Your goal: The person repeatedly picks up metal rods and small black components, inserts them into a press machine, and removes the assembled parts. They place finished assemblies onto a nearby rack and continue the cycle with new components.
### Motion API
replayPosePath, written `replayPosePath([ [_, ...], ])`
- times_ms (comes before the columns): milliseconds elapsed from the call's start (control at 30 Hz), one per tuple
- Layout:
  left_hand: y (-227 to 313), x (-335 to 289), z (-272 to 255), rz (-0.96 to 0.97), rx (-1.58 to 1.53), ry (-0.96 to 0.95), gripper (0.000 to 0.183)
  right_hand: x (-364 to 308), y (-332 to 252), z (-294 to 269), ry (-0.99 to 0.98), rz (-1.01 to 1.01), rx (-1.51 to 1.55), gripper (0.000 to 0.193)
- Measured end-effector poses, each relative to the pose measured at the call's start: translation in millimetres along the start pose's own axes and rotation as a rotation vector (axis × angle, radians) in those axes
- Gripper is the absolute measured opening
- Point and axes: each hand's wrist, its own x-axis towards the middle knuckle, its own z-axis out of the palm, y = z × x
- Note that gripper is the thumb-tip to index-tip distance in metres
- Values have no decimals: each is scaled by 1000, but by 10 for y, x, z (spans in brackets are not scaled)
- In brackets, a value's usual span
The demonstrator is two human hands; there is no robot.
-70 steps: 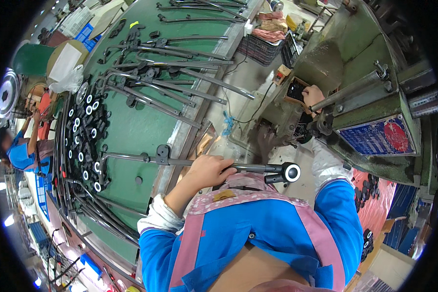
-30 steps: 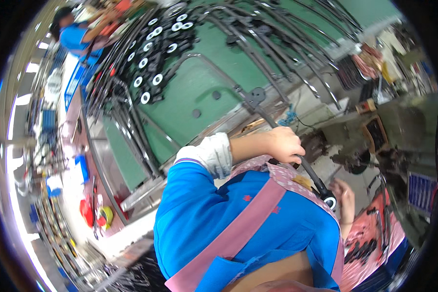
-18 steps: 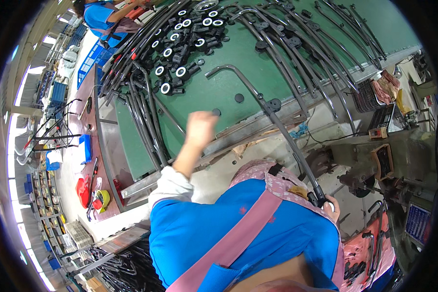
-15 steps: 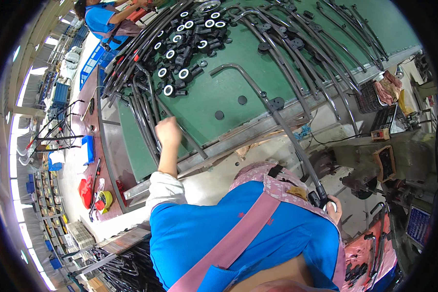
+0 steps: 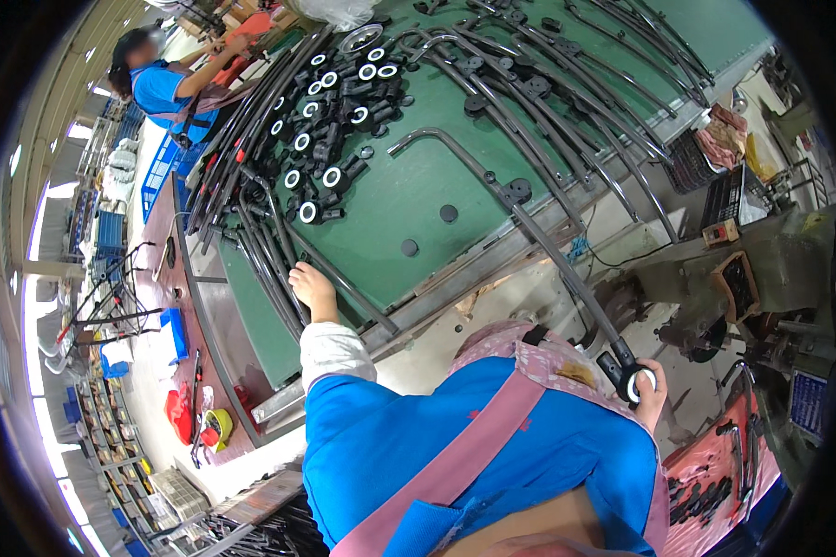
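Observation:
A long bent grey metal tube lies over the edge of the green table, its hooked end on the tabletop. At its near end sits a black plastic fitting with a white ring, and my right hand is closed around it beside my waist. My left hand is over the table's left part with curled fingers, at a group of grey tubes; what they grip, if anything, is hidden. Two black round caps lie on the tabletop between my hands.
A pile of black fittings with white rings covers the far middle of the green table. More bent tubes lie on the right. A co-worker stands at the far left. Machinery stands at my right.
My left hand, a raised fist before, has come down and left to the tubes. My right hand still holds the fitting, its white ring now showing more. The view has shifted slightly.

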Motion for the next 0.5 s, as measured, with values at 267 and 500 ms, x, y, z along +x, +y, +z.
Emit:
replayPosePath([
  [267,-4,291,57,-192,-126,-308,25,-13,-116,119,24,-66,26,32],
  [500,-137,512,-499,-232,-420,-293,51,71,-191,130,22,-70,19,31],
])
